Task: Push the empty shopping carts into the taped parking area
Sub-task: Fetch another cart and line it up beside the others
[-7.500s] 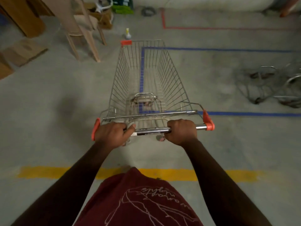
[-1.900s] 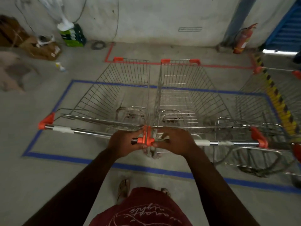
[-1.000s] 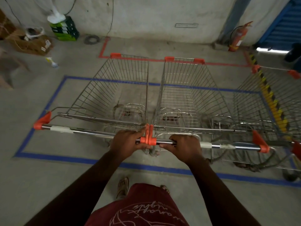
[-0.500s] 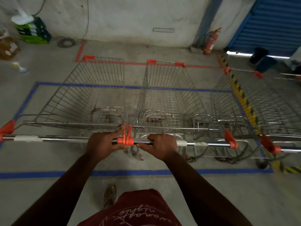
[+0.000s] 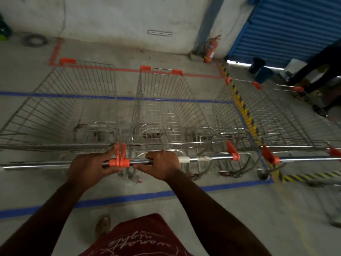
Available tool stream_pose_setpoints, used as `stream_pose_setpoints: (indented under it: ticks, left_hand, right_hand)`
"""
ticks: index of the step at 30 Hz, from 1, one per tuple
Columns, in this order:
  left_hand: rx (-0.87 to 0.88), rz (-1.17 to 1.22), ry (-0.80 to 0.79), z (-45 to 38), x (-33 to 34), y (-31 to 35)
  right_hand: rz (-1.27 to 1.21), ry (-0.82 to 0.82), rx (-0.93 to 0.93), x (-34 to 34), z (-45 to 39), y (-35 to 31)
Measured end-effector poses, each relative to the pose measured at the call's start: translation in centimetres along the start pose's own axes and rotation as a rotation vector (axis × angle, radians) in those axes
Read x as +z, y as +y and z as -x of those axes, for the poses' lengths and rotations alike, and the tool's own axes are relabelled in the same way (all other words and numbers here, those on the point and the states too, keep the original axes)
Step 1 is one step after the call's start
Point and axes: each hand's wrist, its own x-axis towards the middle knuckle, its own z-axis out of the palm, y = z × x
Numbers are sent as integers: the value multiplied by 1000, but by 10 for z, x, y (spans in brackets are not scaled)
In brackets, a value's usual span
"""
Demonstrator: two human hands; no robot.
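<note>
Gripping: left cart point(image 5: 60, 115) handle by left hand point(image 5: 88, 167), middle cart point(image 5: 166, 109) handle by right hand point(image 5: 162, 166) | both carts inside blue tape outline point(image 5: 129, 197) | judged stiff, light, free-rolling; best held at handle bars.

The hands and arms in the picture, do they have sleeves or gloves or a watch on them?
No. The left hand and the right hand are bare, with no gloves, rings or watch to be seen. Both arms are bare as far as the picture shows, so no sleeves appear. Lower down is a dark red shirt with thin white scribbly writing and lines printed on it.
</note>
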Motion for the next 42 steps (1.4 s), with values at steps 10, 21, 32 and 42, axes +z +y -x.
stream_pose_setpoints:
  ticks: [10,21,32,42]
  left_hand:
    - [-6,90,-23,5,1,-3]
    - [-21,51,4,7,3,-2]
    - [-45,77,-34,6,2,-2]
    - [-32,72,-59,9,-14,-11]
  right_hand:
    - [-28,21,-6,0,-1,1]
    - [-17,86,-14,1,1,2]
    - [-53,76,-19,-1,-3,3]
    - [-32,53,-58,-2,-8,-12]
